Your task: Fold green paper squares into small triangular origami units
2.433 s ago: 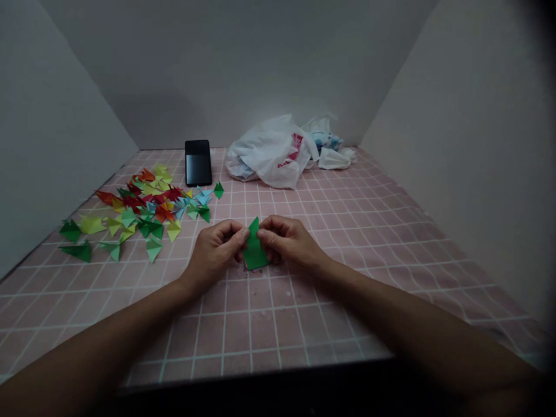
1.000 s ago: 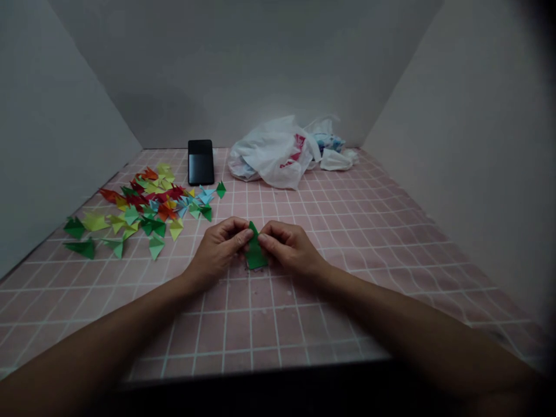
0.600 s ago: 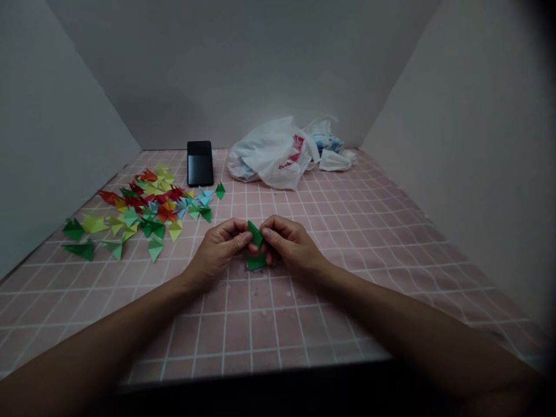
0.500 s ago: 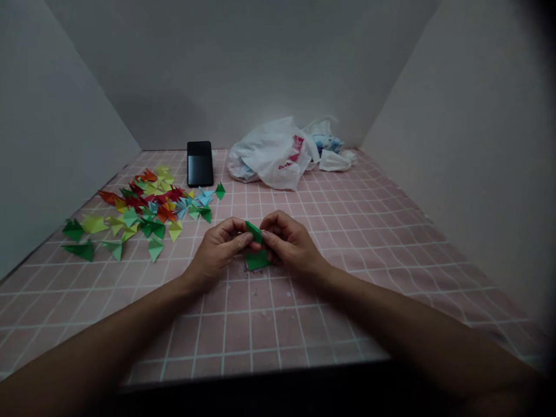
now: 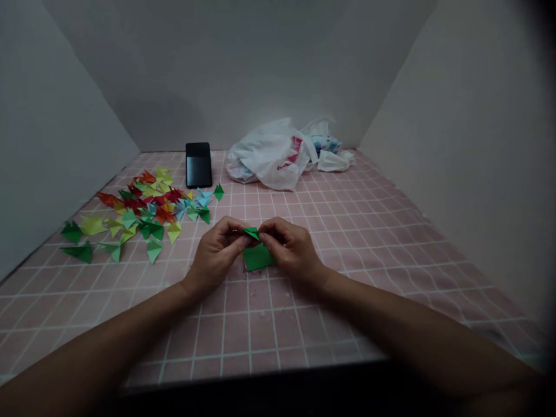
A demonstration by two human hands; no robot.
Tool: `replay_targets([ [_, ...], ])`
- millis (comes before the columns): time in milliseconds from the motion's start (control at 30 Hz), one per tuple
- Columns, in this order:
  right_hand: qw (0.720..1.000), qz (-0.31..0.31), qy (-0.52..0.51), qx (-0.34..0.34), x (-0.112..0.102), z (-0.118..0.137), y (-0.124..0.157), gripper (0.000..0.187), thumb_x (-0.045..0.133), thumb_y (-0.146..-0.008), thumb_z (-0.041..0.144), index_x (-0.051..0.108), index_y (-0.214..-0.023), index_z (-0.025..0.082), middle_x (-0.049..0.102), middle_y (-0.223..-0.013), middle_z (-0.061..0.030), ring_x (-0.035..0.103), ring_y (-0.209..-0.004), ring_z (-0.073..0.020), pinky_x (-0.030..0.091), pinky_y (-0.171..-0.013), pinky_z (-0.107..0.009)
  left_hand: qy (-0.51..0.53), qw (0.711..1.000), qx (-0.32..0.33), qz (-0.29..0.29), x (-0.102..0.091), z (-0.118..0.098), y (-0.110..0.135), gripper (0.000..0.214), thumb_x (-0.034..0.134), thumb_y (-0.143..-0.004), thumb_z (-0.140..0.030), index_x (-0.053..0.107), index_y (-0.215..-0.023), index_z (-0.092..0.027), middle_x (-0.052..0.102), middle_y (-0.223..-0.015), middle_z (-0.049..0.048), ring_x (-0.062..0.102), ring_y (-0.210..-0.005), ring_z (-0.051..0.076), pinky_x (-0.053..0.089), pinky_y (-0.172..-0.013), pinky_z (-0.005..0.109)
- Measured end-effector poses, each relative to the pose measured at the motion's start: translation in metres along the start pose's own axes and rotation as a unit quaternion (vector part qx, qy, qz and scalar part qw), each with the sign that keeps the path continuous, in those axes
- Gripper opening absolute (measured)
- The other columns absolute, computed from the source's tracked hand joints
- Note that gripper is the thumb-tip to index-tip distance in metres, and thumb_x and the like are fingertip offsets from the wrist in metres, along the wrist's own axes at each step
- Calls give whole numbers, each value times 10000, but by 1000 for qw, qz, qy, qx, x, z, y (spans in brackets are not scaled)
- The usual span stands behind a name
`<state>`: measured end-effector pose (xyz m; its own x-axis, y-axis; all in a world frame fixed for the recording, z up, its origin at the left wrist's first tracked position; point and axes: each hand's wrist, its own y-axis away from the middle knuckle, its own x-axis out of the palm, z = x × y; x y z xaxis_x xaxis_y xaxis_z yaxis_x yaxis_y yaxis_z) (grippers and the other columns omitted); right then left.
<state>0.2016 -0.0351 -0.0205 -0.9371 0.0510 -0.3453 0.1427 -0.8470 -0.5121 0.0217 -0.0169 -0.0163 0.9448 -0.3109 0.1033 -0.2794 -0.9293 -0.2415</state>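
Note:
Between my two hands is a small folded piece of green paper (image 5: 251, 233), raised a little off the table. My left hand (image 5: 219, 246) pinches its left side with thumb and fingers. On the other side, my right hand (image 5: 290, 244) grips the right end in the same way; its fingertips partly hide the paper. Right below the hands, flat on the table, lies a green paper sheet (image 5: 259, 258), its upper right part covered by my right hand. Several folded paper shapes (image 5: 154, 249) in green, yellow, red, orange and light blue are spread to the left.
A black phone (image 5: 198, 165) lies at the back left. Further right along the back wall rests a crumpled white plastic bag (image 5: 271, 153), with a blue-and-white packet (image 5: 326, 143) and a white crumpled tissue (image 5: 333, 161) beside it. A pink checked cloth (image 5: 347, 231) covers the table.
The held green paper has tipped from standing upright to a flatter angle. My hands have shifted slightly, so more of the green sheet below shows.

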Motion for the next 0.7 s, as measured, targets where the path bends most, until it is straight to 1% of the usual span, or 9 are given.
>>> replay_targets([
  [100,1000,-9,-7,-24,0,1,0,88,613,-925,145,675,-904,204,659,-828,-17,614,-752,-148,484,-695,-293,-10,999,35,-12,-1,1,0,139,815,-795,-211,693,-858,-190,705,-865,-1,702,-802,124,630,-784,249],
  [267,998,-12,-35,-52,0,1,2,185,603,-959,139,731,-1059,228,664,-886,-31,637,-818,-158,510,-718,-301,-1,999,41,-15,-2,1,-1,138,815,-807,-211,689,-859,-190,696,-864,-11,698,-797,112,629,-774,235],
  [467,998,-6,-47,-36,0,3,2,202,591,-971,179,739,-1093,245,673,-906,-34,635,-830,-159,511,-729,-312,4,999,41,-2,-3,3,-1,134,800,-823,-208,681,-885,-193,695,-855,-11,708,-803,119,635,-791,256],
  [567,999,-12,-51,0,0,4,2,165,592,-961,203,733,-1041,229,686,-921,-40,630,-827,-161,498,-719,-315,-5,998,57,-7,-3,4,-1,112,778,-843,-184,686,-902,-204,690,-864,-12,696,-803,114,622,-785,247],
  [633,995,-10,-78,54,1,5,2,126,605,-943,221,720,-994,214,685,-909,-36,620,-793,-153,485,-683,-303,-22,997,76,-7,-3,4,-1,109,766,-850,-165,690,-913,-210,688,-893,-6,688,-828,119,608,-798,250],
  [700,986,-2,-123,112,1,5,2,106,616,-922,246,704,-967,206,667,-859,-20,597,-718,-135,466,-627,-284,-50,994,101,0,-4,4,-2,102,753,-857,-151,690,-912,-210,682,-919,3,678,-864,130,593,-815,261],
])
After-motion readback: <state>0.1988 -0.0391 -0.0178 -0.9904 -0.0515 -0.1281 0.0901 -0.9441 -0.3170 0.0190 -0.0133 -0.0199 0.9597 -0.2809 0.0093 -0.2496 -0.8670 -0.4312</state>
